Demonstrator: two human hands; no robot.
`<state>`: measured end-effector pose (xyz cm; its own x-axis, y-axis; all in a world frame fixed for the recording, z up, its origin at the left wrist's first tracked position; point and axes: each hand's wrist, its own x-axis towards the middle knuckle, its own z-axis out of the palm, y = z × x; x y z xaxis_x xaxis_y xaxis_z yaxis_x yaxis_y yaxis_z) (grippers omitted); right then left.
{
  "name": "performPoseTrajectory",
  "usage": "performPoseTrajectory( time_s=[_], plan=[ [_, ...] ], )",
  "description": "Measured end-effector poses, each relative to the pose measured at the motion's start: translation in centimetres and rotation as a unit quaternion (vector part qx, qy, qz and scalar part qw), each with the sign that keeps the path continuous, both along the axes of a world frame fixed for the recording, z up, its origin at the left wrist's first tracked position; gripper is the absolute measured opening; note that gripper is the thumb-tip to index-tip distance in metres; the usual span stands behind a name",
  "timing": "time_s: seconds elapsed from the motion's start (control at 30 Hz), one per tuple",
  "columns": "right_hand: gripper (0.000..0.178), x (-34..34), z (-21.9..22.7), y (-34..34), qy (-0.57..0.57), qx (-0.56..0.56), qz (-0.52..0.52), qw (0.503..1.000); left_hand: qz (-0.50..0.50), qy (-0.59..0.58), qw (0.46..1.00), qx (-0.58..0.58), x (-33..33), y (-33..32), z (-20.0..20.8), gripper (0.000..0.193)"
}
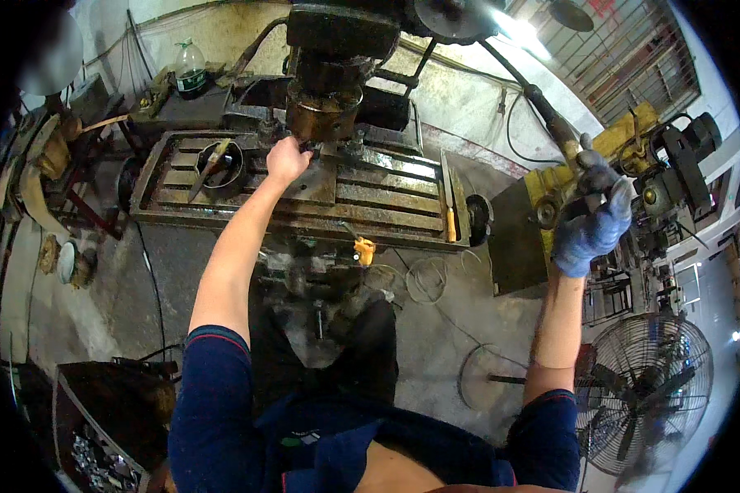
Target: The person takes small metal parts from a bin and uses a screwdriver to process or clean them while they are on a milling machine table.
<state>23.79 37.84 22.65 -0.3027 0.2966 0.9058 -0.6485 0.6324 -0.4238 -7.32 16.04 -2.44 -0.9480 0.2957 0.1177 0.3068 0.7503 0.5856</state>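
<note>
My bare left hand [288,161] is closed just below the dark spindle head [325,111] of a milling machine, over its slotted table [370,193]. Whatever its fingers hold is hidden. On the right, my right hand [590,222], in a blue-grey glove, is raised with its fingers curled at the end of a long dark lever [547,113] that slants down from the machine head. Left of my left hand, a round pot [234,171] with a brush [210,168] across it sits on the table. A yellow-handled tool [450,222] lies at the table's right end.
A yellow-orange handle [364,250] sticks out at the table's front edge. A clear plastic bottle [190,70] stands at the back left. To the right are a yellow machine [551,193] and a caged fan [645,390]. An open metal box [111,427] with metal bits stands lower left.
</note>
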Motion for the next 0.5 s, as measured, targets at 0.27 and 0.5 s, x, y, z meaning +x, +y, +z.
performPoseTrajectory(
  time_s=[0.27,0.5],
  plan=[
    [0.038,-0.2,-2.1,-0.7,0.044,0.027,-0.007,0.999,-0.034,0.002,0.999,0.040,0.4,-0.8,0.3,0.031],
    [0.036,-0.4,-2.1,-1.5,0.077,-0.013,0.051,0.996,-0.101,0.180,0.972,0.109,5.1,-10.4,3.2,0.036]
  ],
)
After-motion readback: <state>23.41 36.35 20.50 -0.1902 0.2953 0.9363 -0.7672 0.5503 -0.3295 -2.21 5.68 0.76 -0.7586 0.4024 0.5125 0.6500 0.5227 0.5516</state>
